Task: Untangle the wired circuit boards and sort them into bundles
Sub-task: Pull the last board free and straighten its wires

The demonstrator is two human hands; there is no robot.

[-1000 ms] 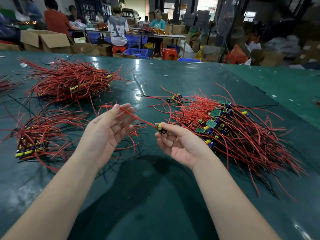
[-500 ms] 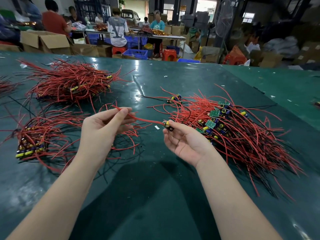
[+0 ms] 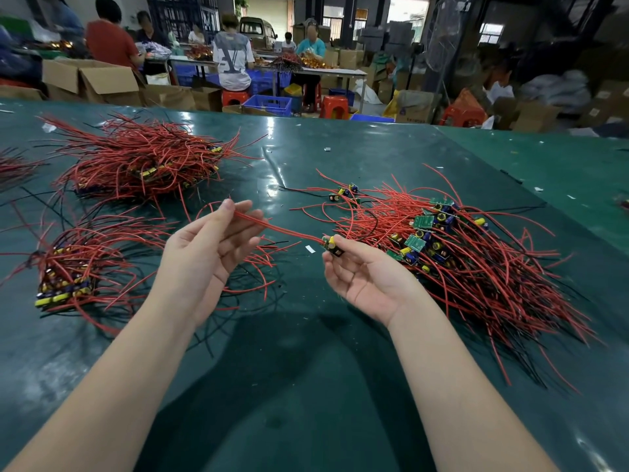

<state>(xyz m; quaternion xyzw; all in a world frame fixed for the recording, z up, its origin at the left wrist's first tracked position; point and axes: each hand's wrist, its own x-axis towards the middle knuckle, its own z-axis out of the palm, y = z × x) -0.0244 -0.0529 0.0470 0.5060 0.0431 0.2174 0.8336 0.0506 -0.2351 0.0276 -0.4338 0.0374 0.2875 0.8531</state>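
One small circuit board [image 3: 332, 246] pinched at the right hand [image 3: 366, 279] fingertips above the green table [image 3: 340, 386], its red wires [image 3: 279, 228] stretched leftward into a thumb-and-finger pinch of the left hand [image 3: 207, 253]. Just right, the tangled pile [image 3: 459, 253]; left, two sorted bundles [image 3: 68, 267] [image 3: 143, 161]. Beyond, cardboard boxes [image 3: 92, 80] and seated workers [image 3: 233, 59].

far-left wire pile [image 3: 13, 166] cut off by edge
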